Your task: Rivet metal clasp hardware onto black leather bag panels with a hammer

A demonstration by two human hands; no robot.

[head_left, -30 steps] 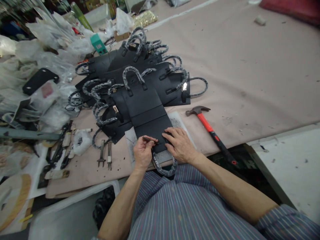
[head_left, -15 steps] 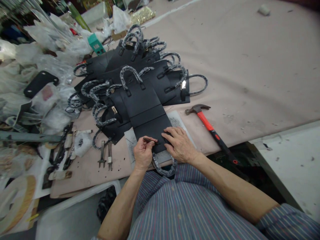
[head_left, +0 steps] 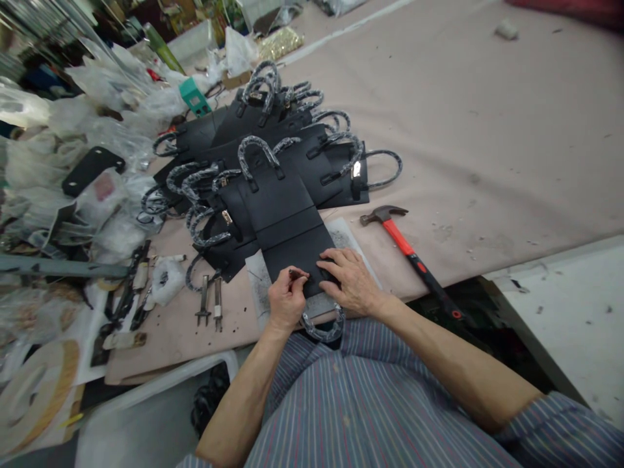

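Note:
A black bag panel [head_left: 292, 250] lies over a pale board [head_left: 348, 237] at the table's front edge, its wrapped handle [head_left: 324, 330] hanging toward my body. My left hand [head_left: 287, 298] pinches a small, thin dark tool [head_left: 296, 275] at the panel's lower part; its tip is too small to make out. On the panel's right side rests my right hand [head_left: 351, 279], palm down with fingers spread, holding nothing. The panel's far end, with another wrapped handle [head_left: 256, 146], overlaps a pile of similar black pieces [head_left: 336, 169].
A hammer [head_left: 409, 253] with a red and black handle lies right of the board. Two metal punches [head_left: 210, 302] lie to the left. Plastic bags [head_left: 117, 227], a tape roll [head_left: 49, 383] and a plastic bin [head_left: 146, 403] fill the left side.
My left hand has shifted slightly right with the small tool, closer to my right hand. My right hand stays on the panel. The whole view has moved a little.

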